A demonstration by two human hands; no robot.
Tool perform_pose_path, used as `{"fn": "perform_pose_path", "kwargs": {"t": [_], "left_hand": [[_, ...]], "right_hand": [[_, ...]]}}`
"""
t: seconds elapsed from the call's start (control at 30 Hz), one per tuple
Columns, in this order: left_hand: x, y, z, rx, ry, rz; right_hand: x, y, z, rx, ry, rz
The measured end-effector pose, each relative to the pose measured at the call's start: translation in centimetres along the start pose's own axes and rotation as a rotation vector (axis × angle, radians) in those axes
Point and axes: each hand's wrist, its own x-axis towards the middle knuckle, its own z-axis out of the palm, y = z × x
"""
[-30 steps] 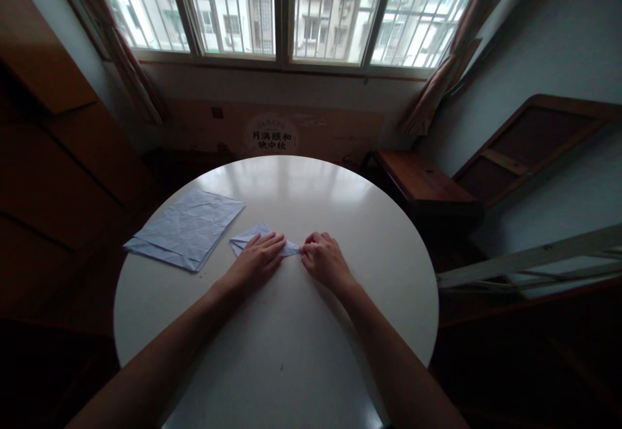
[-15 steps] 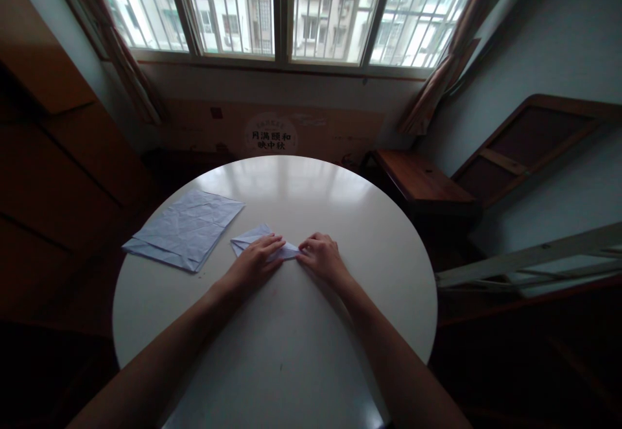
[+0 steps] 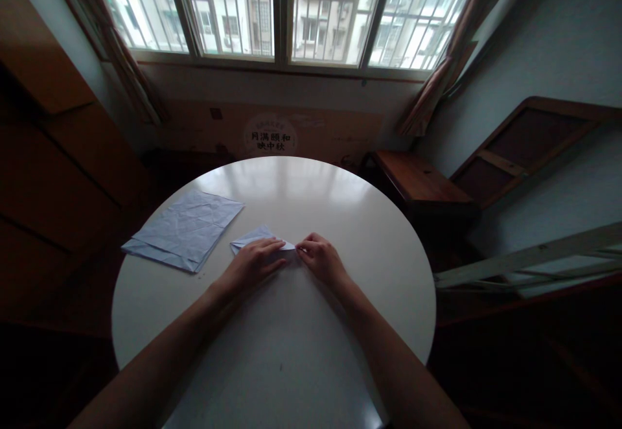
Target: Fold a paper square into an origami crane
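Note:
A small folded sheet of paper [image 3: 253,233] lies on the round white table [image 3: 291,351], partly hidden under my left hand [image 3: 257,256]. That hand rests on it with the fingers stretched out and the thumb a little apart. At the paper's right-hand tip, my right hand [image 3: 321,257] pinches the narrow pointed end between thumb and fingers. The folded paper runs to a point towards the right, and its left end shows layered creases.
Larger creased sheets of paper [image 3: 187,228] lie stacked at the table's left edge. Beyond the table stand a printed cardboard panel [image 3: 321,127] under the barred window and a low wooden bench [image 3: 422,179] at the right.
The right hand has lifted or folded the paper's tip slightly, so less of the lower flap shows between the hands. My left hand has barely shifted; the larger sheets stay put.

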Motion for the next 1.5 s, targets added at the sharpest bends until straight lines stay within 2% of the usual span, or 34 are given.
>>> {"fn": "perform_pose_path", "kwargs": {"t": [0.2, 0.33, 0.57, 0.67, 0.8, 0.9, 1.03, 1.1, 1.2, 1.27, 1.33, 1.5], "left_hand": [[0.0, 0.1, -1.8, 0.041, -0.005, -0.004], [0.1, 0.3, -2.2, 0.015, -0.038, 0.023], [-0.1, 1.3, -2.7, -0.119, -0.105, 0.073], [-0.1, 1.4, -2.6, -0.168, -0.066, 0.073], [0.2, 0.9, -2.0, -0.265, 0.093, -0.037], [0.5, 0.8, -1.6, -0.431, 0.171, -0.152], [0.7, 0.9, -1.5, -0.737, 0.155, -0.313], [0.7, 0.7, -1.4, -0.793, 0.110, -0.359], [0.5, 0.1, -1.3, -0.572, 0.130, -0.350], [0.4, -0.2, -1.2, -0.292, 0.192, -0.280], [0.3, -0.1, -1.3, -0.085, 0.195, -0.172], [0.0, 0.5, -1.0, 0.019, -0.056, 0.075]], "right_hand": [[0.5, 0.7, -0.3, 0.188, 0.194, 0.073], [0.7, 0.4, -1.0, 0.269, 0.328, 0.115], [0.9, -0.2, -1.9, 0.313, 0.457, 0.125], [0.9, -0.1, -2.1, 0.341, 0.511, 0.115], [0.9, 0.1, -2.3, 0.391, 0.558, 0.095], [1.0, 0.1, -2.3, 0.463, 0.584, 0.093], [1.2, 0.4, -2.1, 0.608, 0.554, 0.141], [1.2, 0.9, -1.9, 0.621, 0.496, 0.208], [1.1, 1.7, -1.5, 0.500, 0.365, 0.316], [0.9, 2.0, -1.3, 0.375, 0.295, 0.347], [0.8, 2.2, -1.2, 0.254, 0.255, 0.366], [0.4, 2.0, -1.3, -0.067, 0.200, 0.368]]}}
